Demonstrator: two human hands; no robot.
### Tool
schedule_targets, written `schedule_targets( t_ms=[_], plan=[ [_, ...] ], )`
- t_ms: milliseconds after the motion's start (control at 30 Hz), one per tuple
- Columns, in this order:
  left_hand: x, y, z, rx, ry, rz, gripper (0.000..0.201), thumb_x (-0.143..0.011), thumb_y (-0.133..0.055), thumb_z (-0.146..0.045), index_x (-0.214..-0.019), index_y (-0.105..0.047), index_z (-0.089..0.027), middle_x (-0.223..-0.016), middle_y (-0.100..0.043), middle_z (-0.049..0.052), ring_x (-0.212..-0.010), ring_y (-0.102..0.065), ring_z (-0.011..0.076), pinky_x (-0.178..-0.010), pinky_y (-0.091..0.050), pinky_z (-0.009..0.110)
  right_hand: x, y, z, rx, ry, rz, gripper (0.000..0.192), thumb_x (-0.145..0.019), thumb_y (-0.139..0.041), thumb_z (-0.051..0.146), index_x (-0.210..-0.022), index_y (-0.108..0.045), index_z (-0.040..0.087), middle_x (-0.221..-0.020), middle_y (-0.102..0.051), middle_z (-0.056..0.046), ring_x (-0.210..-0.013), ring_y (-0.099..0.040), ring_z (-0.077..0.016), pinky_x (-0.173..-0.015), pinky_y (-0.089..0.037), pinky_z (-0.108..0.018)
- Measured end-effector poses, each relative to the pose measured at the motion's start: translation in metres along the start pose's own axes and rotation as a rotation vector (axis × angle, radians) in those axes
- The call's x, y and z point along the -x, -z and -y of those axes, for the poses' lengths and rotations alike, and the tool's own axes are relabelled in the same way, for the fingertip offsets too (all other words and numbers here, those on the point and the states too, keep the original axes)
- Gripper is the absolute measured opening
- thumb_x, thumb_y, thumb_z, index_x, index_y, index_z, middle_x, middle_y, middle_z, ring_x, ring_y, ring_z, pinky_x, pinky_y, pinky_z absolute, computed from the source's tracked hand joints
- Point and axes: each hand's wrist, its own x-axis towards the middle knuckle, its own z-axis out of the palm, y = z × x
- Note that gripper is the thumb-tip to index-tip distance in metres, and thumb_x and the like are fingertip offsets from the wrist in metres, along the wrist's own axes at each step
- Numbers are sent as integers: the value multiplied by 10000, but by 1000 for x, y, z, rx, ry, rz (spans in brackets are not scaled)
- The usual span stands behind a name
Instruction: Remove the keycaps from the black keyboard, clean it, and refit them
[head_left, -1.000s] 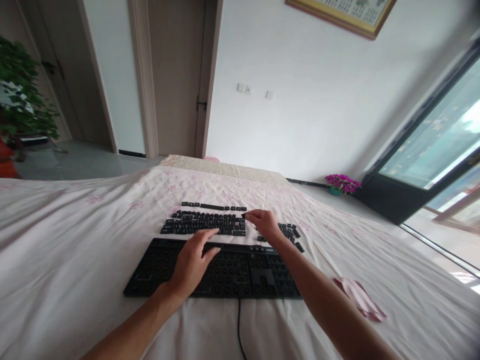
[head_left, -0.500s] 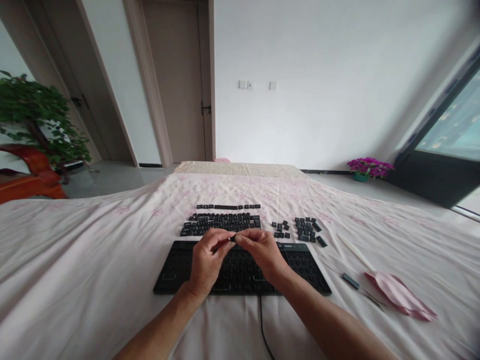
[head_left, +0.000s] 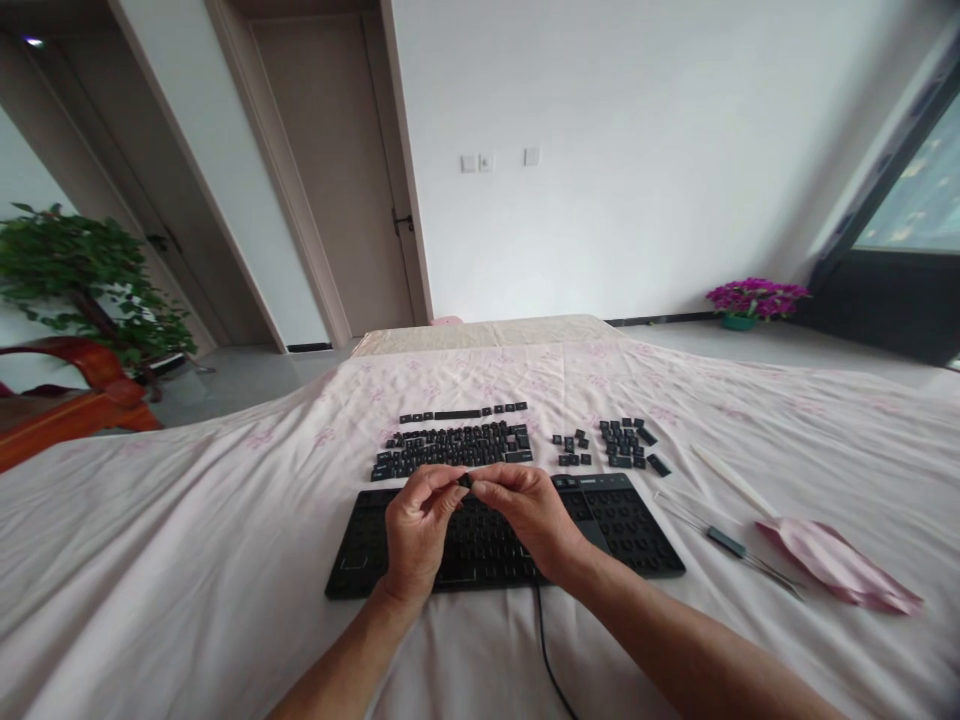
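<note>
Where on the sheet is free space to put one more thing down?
Left of the keyboard the sheet is bare to its edge. The strip between keyboard and near edge is bare except the cable and forearms. Crowded: beyond the keyboard, keycaps in rows; right, tweezers and cloth.

Loose keycaps (head_left: 454, 450) lie behind the keyboard (head_left: 630, 525) (on the bedsheet (head_left: 187, 560)).

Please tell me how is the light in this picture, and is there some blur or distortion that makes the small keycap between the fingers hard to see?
Head view: soft, even daylight, no glare; wide-angle bending tilts the door frame; the keycap pinched by left hand and right hand over the keyboard shows only as a small dark speck.
</note>
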Motion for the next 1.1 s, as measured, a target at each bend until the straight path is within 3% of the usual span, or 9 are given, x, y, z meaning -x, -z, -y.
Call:
schedule_targets(
  t_ms=[167,300,600,933,1100],
  plan=[
    [-6,3,-3,-99,-163,14,122,-839,-647,-208,-949,-698,-217,-917,-678,23,-843,-648,147,-766,-547,266,0,2,5,74,-80,-9,326,-688,-753,484,-748,-756,164,-628,-637,-5,-591,-472,-102,-573,-360,-240],
    [-9,6,-11,-214,-294,99,157,-846,-634,-173,-979,-695,-230,-922,-688,24,-869,-645,148,-809,-525,273,-3,9,0,25,-175,-25,330,-689,-752,474,-684,-696,149,-642,-615,-5,-552,-415,-77,-478,-252,-209],
    [-7,3,-16,-57,-70,135,143,-836,-649,-243,-973,-675,-212,-954,-666,28,-835,-638,144,-720,-542,246,-3,3,-17,-320,-241,17,348,-665,-795,448,-665,-616,149,-567,-529,28,-501,-402,-57,-452,-256,-180],
    [-9,3,-22,-58,-116,185,121,-860,-609,-229,-964,-667,-208,-999,-667,47,-947,-630,166,-817,-525,277,2,-3,-22,-439,-251,65,310,-658,-815,373,-726,-611,150,-582,-513,39,-525,-433,-58,-449,-281,-168],
    [-15,8,-19,-155,-168,228,119,-869,-604,-246,-954,-680,-217,-1042,-680,59,-998,-634,187,-887,-519,323,2,2,-20,-470,-298,111,317,-671,-788,406,-791,-635,156,-693,-569,18,-590,-507,-78,-456,-293,-176]
  ],
)
